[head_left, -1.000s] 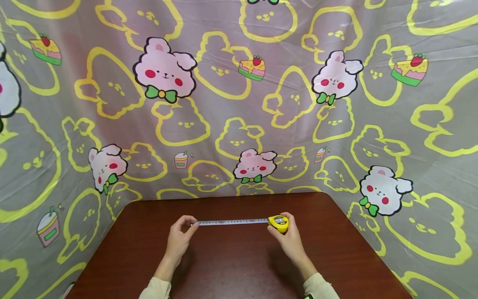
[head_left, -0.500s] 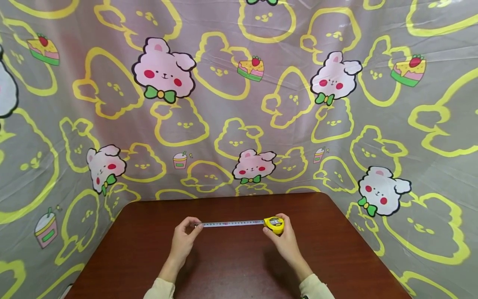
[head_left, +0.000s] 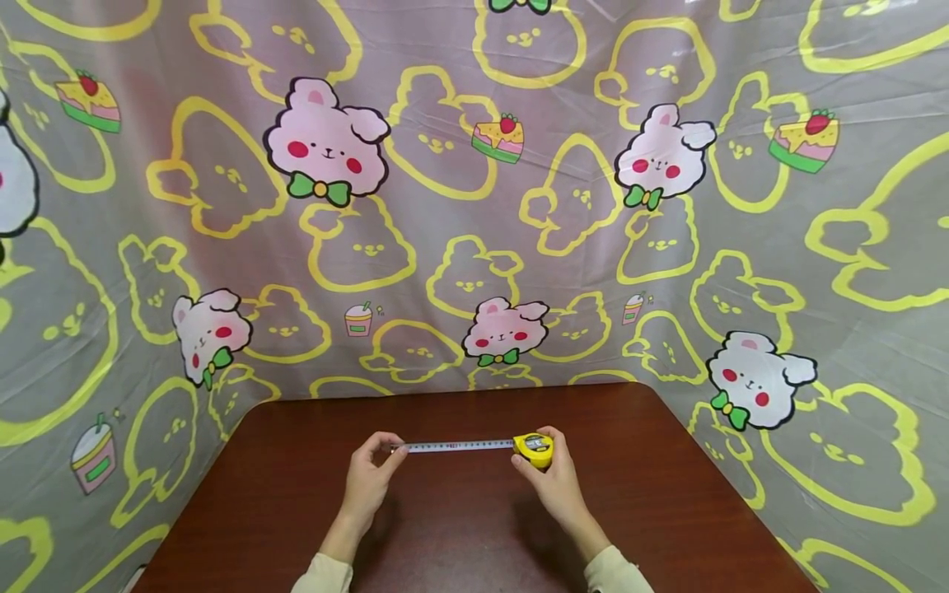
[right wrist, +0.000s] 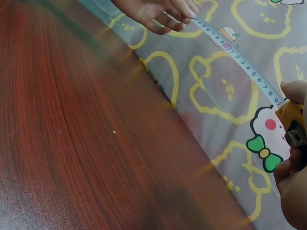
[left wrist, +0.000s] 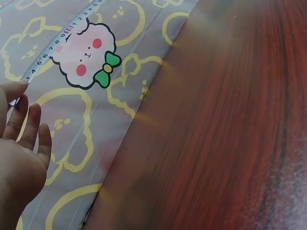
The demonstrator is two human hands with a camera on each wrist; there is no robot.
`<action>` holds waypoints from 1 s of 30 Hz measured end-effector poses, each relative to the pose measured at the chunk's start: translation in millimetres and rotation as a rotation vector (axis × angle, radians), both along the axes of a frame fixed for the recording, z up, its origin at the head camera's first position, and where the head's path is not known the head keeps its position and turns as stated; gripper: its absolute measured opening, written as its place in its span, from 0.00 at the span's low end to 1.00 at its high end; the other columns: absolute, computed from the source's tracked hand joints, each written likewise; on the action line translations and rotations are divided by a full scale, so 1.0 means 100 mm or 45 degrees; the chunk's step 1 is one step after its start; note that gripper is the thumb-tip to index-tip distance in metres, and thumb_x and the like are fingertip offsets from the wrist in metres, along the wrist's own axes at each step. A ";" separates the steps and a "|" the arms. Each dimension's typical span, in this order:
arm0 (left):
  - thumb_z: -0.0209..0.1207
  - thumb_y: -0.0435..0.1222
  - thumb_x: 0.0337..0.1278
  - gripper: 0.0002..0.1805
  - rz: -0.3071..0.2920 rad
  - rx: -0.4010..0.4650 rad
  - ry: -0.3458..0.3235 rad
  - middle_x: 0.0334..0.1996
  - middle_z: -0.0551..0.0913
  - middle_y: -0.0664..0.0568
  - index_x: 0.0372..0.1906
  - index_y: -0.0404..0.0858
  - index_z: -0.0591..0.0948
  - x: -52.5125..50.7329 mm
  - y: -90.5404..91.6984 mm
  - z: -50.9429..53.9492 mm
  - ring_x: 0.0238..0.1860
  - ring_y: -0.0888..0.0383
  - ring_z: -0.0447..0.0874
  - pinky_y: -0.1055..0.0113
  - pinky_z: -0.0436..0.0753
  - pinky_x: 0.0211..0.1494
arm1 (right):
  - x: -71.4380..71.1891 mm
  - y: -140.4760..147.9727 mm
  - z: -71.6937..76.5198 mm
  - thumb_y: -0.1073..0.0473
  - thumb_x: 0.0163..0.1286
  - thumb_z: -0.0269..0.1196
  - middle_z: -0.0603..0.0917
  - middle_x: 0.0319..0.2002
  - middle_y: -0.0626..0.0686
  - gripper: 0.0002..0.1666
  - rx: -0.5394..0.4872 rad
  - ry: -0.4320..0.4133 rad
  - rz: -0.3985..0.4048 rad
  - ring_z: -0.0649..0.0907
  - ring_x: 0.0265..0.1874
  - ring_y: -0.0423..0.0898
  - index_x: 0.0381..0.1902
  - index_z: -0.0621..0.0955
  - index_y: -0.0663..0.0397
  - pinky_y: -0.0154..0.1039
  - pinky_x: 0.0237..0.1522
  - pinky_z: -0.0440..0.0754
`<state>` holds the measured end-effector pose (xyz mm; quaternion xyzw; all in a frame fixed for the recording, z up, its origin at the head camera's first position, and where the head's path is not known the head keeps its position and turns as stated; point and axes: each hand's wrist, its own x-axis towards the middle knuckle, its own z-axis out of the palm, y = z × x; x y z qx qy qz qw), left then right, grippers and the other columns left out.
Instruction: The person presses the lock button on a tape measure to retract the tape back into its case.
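Note:
A yellow tape measure [head_left: 535, 449] sits in my right hand [head_left: 556, 482], gripped between thumb and fingers. Its white blade [head_left: 460, 446] runs out to the left, nearly level above the table. My left hand [head_left: 368, 478] pinches the free end of the blade between thumb and index finger. In the left wrist view the thumb lies on the blade [left wrist: 50, 50] near the low numbers, and the other fingers are loosely bent. The right wrist view has the tape measure's case [right wrist: 293, 120] at its right edge, partly hidden by my right hand [right wrist: 295, 191].
Below the hands spreads a dark red-brown wooden table [head_left: 460, 527]. A grey curtain [head_left: 445, 214] with yellow outlines and cartoon rabbits hangs behind it and along both sides.
The stretch of blade between the hands has become shorter. My right hand has moved left with the tape measure, and my left hand has shifted a little to the right.

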<state>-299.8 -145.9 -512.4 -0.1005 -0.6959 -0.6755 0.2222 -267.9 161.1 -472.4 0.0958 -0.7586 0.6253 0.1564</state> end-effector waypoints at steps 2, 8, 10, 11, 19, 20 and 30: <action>0.69 0.26 0.62 0.06 -0.007 0.011 -0.014 0.37 0.83 0.42 0.41 0.33 0.83 0.00 0.01 0.00 0.41 0.55 0.78 0.64 0.75 0.45 | 0.01 -0.01 0.01 0.69 0.62 0.75 0.78 0.51 0.61 0.35 0.002 0.003 0.001 0.80 0.47 0.53 0.61 0.68 0.64 0.33 0.47 0.79; 0.69 0.27 0.62 0.05 -0.029 0.010 -0.021 0.37 0.83 0.43 0.40 0.34 0.83 0.00 0.05 -0.01 0.40 0.56 0.78 0.66 0.75 0.44 | -0.01 -0.03 -0.04 0.69 0.62 0.74 0.78 0.51 0.61 0.34 0.004 0.019 0.005 0.80 0.46 0.53 0.60 0.68 0.64 0.32 0.46 0.80; 0.69 0.27 0.62 0.05 -0.032 0.008 -0.010 0.37 0.82 0.43 0.40 0.34 0.83 0.00 0.06 -0.01 0.40 0.56 0.78 0.67 0.74 0.44 | -0.07 -0.03 -0.12 0.69 0.62 0.74 0.78 0.51 0.61 0.35 0.001 0.027 -0.003 0.80 0.46 0.53 0.61 0.68 0.63 0.32 0.46 0.80; 0.69 0.27 0.62 0.05 -0.030 0.008 -0.002 0.37 0.82 0.43 0.40 0.34 0.84 0.00 0.07 -0.01 0.40 0.56 0.77 0.67 0.74 0.44 | -0.10 -0.03 -0.16 0.69 0.62 0.74 0.77 0.52 0.61 0.35 0.001 0.031 -0.006 0.80 0.47 0.53 0.61 0.68 0.63 0.32 0.46 0.80; 0.69 0.27 0.62 0.05 -0.010 0.014 0.007 0.37 0.84 0.44 0.40 0.33 0.83 -0.01 0.10 0.01 0.40 0.57 0.78 0.67 0.75 0.44 | -0.21 -0.01 -0.32 0.65 0.62 0.76 0.77 0.54 0.59 0.38 -0.031 0.038 -0.008 0.80 0.48 0.51 0.63 0.67 0.58 0.33 0.47 0.80; 0.69 0.27 0.62 0.05 -0.014 0.015 0.005 0.37 0.84 0.44 0.40 0.33 0.83 -0.01 0.10 0.01 0.40 0.56 0.78 0.67 0.75 0.44 | -0.22 -0.01 -0.32 0.65 0.62 0.76 0.77 0.54 0.59 0.38 -0.032 0.040 -0.009 0.80 0.48 0.51 0.63 0.67 0.58 0.33 0.47 0.79; 0.69 0.29 0.62 0.05 -0.082 0.004 0.006 0.38 0.84 0.41 0.40 0.36 0.84 -0.01 0.19 0.01 0.40 0.54 0.80 0.64 0.76 0.45 | -0.22 -0.10 -0.35 0.68 0.63 0.75 0.76 0.54 0.60 0.38 -0.015 0.025 0.008 0.80 0.48 0.53 0.64 0.66 0.63 0.33 0.46 0.80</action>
